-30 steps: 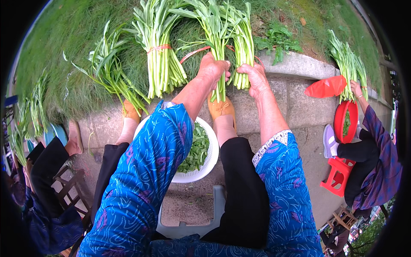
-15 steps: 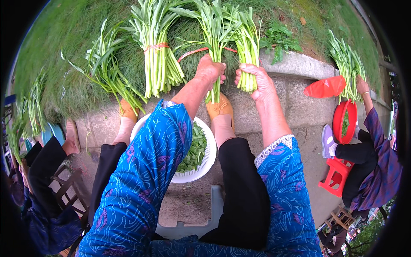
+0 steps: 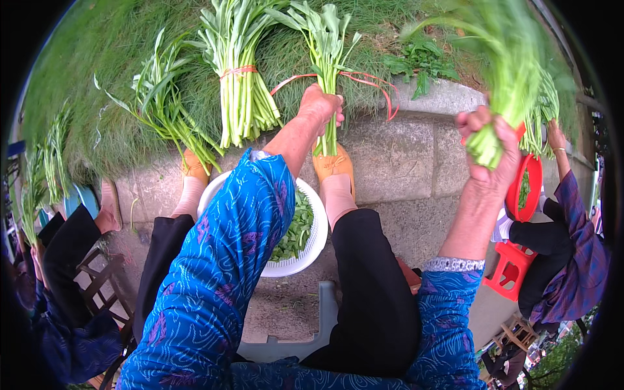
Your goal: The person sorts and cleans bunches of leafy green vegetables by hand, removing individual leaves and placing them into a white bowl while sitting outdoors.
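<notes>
My left hand (image 3: 321,109) is closed round a small bunch of water spinach (image 3: 327,49), its cut ends pointing down near my shoe. A loose red tie strip (image 3: 376,81) passes by this bunch at the kerb. Raised to the right, my right hand (image 3: 495,146) grips another bunch of water spinach (image 3: 510,71), whose leafy tops are smeared by motion. A larger bundle of stalks (image 3: 242,104), bound with a red band, lies on the grass left of my left hand. Looser stalks (image 3: 175,117) rest further left.
Between my legs stands a white plastic basket (image 3: 321,231) with cut leaves (image 3: 298,231). A weed (image 3: 422,65) grows by the stone kerb (image 3: 448,97). At right, a co-worker's hand (image 3: 557,136) holds greens near a red basket (image 3: 534,185) and red stool (image 3: 509,270). Another person sits at left.
My right hand has swung its bunch up and to the right, away from the left one. More of the red strip now shows. My left hand has barely moved.
</notes>
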The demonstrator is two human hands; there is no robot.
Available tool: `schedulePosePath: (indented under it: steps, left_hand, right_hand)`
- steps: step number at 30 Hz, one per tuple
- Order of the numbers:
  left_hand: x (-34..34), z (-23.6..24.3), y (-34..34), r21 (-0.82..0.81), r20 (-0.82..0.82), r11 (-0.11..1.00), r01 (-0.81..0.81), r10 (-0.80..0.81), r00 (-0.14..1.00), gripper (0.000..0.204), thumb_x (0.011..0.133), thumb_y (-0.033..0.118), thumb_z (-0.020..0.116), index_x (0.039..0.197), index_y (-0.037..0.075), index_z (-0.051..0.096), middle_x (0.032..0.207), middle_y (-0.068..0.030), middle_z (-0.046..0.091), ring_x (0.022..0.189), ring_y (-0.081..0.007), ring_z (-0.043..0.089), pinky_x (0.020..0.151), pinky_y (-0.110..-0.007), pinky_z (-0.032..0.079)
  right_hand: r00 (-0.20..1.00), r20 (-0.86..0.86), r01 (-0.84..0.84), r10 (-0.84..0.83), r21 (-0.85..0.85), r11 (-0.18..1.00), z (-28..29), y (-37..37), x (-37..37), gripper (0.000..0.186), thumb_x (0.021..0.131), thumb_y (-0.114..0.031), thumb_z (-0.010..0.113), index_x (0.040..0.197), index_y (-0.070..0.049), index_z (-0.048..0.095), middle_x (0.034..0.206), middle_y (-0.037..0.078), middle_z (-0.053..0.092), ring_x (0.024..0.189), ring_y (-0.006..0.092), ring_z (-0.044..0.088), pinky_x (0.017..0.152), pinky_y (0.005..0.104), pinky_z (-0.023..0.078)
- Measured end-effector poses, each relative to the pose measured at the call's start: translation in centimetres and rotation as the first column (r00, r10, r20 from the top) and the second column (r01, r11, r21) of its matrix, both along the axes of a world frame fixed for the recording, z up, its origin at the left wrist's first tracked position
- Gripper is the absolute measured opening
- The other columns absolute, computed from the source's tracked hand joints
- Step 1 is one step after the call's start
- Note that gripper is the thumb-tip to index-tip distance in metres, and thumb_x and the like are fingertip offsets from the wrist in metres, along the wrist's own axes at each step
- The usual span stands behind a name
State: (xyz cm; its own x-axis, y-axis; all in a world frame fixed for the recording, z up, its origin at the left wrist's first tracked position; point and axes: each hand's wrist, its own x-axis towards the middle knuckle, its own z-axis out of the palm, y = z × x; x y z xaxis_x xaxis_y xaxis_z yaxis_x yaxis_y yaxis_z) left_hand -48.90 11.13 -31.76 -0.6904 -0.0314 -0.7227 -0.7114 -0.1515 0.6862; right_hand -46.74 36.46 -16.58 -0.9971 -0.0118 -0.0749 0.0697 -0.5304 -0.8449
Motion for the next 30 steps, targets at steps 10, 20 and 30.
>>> schedulePosePath:
  steps: [10, 20, 30]
  left_hand:
    - [-2.3, 1.1, 1.3, -0.417, -0.029, 0.894, 0.161, -0.19, 0.981, 0.03, 0.083, 0.016, 0.067, 0.106, -0.002, 0.059, 0.082, -0.0168, 0.063, 0.07, -0.0262, 0.065, 0.057, -0.039, 0.053]
    - [-3.8, 0.7, 1.0, -0.722, -0.057, 0.651, 0.235, -0.395, 0.917, 0.043, 0.071, 0.034, 0.075, 0.096, 0.0, 0.071, 0.1, -0.02, 0.07, 0.098, -0.0318, 0.067, 0.087, -0.039, 0.052]
    - [-1.8, 6.7, -0.7, -0.637, -0.021, 0.726, 0.26, -0.353, 0.935, 0.051, 0.076, 0.036, 0.074, 0.098, -0.01, 0.066, 0.096, -0.0272, 0.068, 0.095, -0.0333, 0.067, 0.084, -0.038, 0.052]
  right_hand:
    - [0.997, -0.009, 0.073, -0.074, -0.033, 0.997, -1.7, -0.7, 0.9, 0.051, 0.078, -0.011, 0.066, 0.122, 0.006, 0.047, 0.082, 0.012, 0.057, 0.074, 0.0225, 0.059, 0.079, 0.0409, 0.054]
    - [0.997, 0.064, 0.024, -0.032, 0.123, 0.992, -2.9, -3.6, 1.7, 0.051, 0.074, -0.006, 0.068, 0.119, 0.009, 0.049, 0.081, 0.013, 0.06, 0.071, 0.0206, 0.061, 0.07, 0.034, 0.054]
    - [0.959, 0.209, -0.208, 0.189, 0.073, 0.975, -3.2, -4.0, 3.9, 0.053, 0.073, -0.012, 0.069, 0.118, 0.009, 0.051, 0.082, 0.014, 0.059, 0.071, 0.0202, 0.06, 0.068, 0.0347, 0.053]
